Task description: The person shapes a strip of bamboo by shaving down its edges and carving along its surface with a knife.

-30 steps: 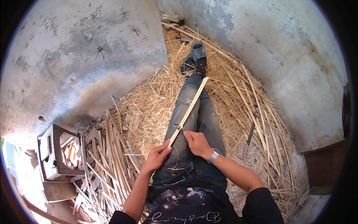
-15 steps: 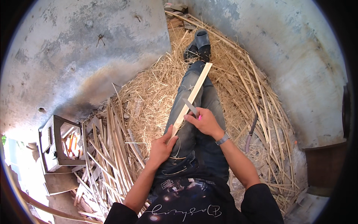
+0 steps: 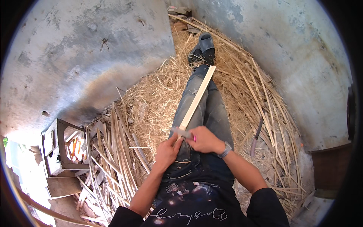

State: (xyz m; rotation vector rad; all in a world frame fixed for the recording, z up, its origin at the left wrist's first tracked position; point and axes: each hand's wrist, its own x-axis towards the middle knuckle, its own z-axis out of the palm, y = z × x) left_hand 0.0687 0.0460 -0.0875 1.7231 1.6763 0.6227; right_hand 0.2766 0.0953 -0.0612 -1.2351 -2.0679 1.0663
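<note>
A long, pale split-bamboo strip (image 3: 198, 97) lies lengthwise over my outstretched legs, its far end near my ankles. My left hand (image 3: 167, 152) is closed on the near end of the strip. My right hand (image 3: 206, 140), with a metal watch at its wrist, grips a knife (image 3: 181, 132) whose handle shows a bit of pink. The grey blade lies across the strip just beyond my left fingers; it is slightly blurred. My right fingers hide most of the handle.
Pale shavings (image 3: 159, 90) cover the floor around my legs. Bundled strips (image 3: 117, 140) are heaped to the left beside a wooden frame (image 3: 62, 149). More long strips (image 3: 264, 109) lie along the right wall (image 3: 287, 56). A dark stick (image 3: 258, 134) rests to my right.
My right hand has drawn the knife toward me along the strip, from farther up to close by my left hand. My left hand still holds the near end.
</note>
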